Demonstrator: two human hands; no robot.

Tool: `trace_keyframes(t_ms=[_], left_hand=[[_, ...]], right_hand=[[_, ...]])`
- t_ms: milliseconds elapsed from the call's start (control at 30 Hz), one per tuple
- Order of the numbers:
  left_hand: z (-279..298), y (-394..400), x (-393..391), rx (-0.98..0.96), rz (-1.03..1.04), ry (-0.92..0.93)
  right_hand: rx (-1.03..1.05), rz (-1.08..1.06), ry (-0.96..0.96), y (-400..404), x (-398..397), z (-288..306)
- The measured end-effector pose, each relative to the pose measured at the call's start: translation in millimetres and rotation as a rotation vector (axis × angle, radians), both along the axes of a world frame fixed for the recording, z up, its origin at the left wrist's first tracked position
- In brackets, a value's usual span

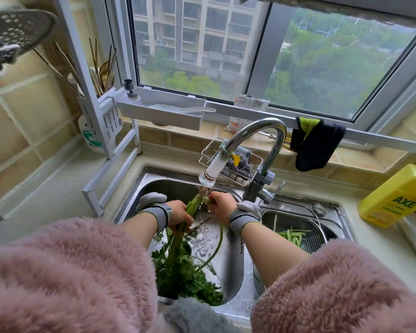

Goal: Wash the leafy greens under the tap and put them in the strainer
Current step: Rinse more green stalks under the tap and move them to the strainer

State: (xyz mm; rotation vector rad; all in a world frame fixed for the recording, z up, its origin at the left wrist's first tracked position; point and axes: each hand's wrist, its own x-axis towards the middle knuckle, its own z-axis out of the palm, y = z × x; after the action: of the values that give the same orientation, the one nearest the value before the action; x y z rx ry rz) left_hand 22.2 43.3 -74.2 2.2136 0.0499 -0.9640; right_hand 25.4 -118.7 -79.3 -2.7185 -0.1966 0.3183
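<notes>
A bunch of leafy greens (pixel 178 267) hangs into the left sink basin (pixel 163 186), root end up under the tap's white nozzle (pixel 211 171), from which water runs. My left hand (pixel 178 213) grips the stalks just below the root end. My right hand (pixel 222 205) pinches the root end beside the stream. The metal mesh strainer (pixel 305 221) sits in the right basin with several green stalks lying in it. Both wrists wear grey bands.
A yellow detergent bottle (pixel 394 195) stands on the counter at the right. A wire sponge rack (pixel 238 165) hangs behind the tap. A dark cloth (pixel 317 145) hangs from the window rail. A white rack (pixel 113 131) with chopsticks stands at the left.
</notes>
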Motion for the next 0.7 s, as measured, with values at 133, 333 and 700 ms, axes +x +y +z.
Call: trace_keyframes(t_ms=[133,333,700], left_hand=[[2.2,6.4,2.4,0.012,-0.002,0.031],[8.2,36.4,8.5,-0.028,0.149,0.065],[6.6,17.5,12.9,-0.107,0.28,-0.041]], right_hand=[[-0.017,-0.059,0.007,-10.0,5.0,-1.0],[0.31,-0.252,0.091,-29.1,13.3,-8.3],[0.665,-0.232,0.167,-13.0,7.7,10.1]])
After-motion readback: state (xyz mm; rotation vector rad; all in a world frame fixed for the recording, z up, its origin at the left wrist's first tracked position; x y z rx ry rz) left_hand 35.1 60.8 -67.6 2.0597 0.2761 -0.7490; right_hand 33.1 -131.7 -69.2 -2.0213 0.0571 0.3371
